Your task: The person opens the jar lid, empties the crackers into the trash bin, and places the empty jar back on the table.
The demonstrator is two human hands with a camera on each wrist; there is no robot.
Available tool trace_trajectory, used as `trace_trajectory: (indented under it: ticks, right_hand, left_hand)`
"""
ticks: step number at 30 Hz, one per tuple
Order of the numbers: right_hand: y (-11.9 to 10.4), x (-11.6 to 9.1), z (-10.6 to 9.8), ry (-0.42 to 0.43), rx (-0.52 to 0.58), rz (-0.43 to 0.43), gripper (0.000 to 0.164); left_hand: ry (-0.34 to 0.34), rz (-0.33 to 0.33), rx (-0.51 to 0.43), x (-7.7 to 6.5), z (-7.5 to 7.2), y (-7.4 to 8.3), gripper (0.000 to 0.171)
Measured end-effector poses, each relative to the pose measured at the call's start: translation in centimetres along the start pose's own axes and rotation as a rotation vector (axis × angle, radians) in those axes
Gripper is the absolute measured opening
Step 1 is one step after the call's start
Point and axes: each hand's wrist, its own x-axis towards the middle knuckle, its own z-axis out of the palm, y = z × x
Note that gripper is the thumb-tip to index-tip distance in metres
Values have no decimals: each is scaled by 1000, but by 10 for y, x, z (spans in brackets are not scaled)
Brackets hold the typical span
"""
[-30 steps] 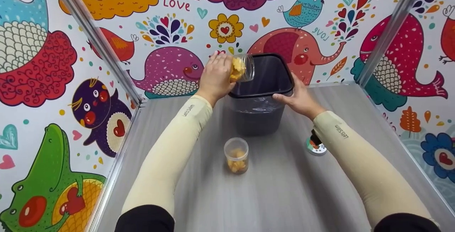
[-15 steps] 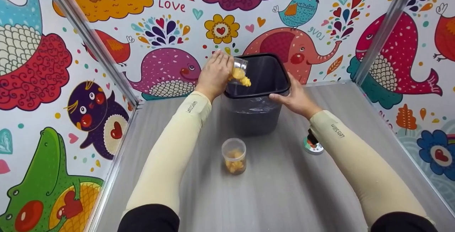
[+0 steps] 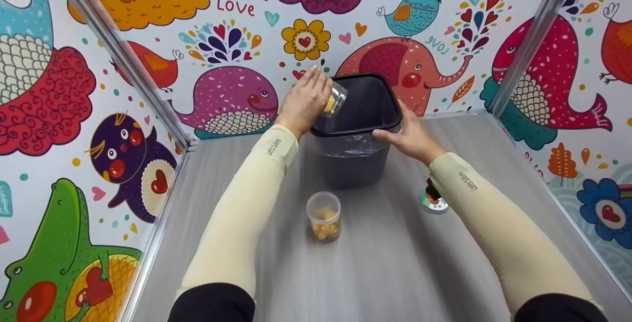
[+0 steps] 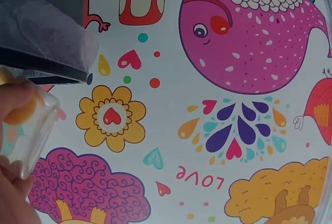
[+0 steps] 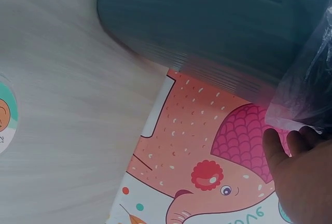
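Note:
My left hand grips a clear jar tipped on its side, its mouth over the left part of the trash bin's opening. Some yellow snack pieces show inside it, partly behind my fingers. The dark trash bin stands upright, lined with a clear plastic bag. At the bin's right front corner, my right hand holds the rim, thumb on the near side and fingers along the right side. The bottom of the bin's inside is hidden.
Nearer on the grey table stands a second clear container, partly filled with orange-yellow pieces. A round printed lid lies by the right forearm, partly covered by it. Cartoon-printed walls enclose the back and sides.
The left hand has tipped the jar further down over the bin. Yellow pieces slid out of its mouth half a second ago, and less yellow shows now. The right hand stays at the rim.

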Motion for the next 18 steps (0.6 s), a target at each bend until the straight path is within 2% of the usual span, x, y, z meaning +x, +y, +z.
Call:
trace_trajectory:
  ticks: [10,18]
  right_hand:
    - [0,1,2,18,17,-38,102]
    - [1,1,2,23,4,-30,103]
  left_hand:
    - [68,198,215,5,1,6,38]
    - [137,206,230,11,0,8,36]
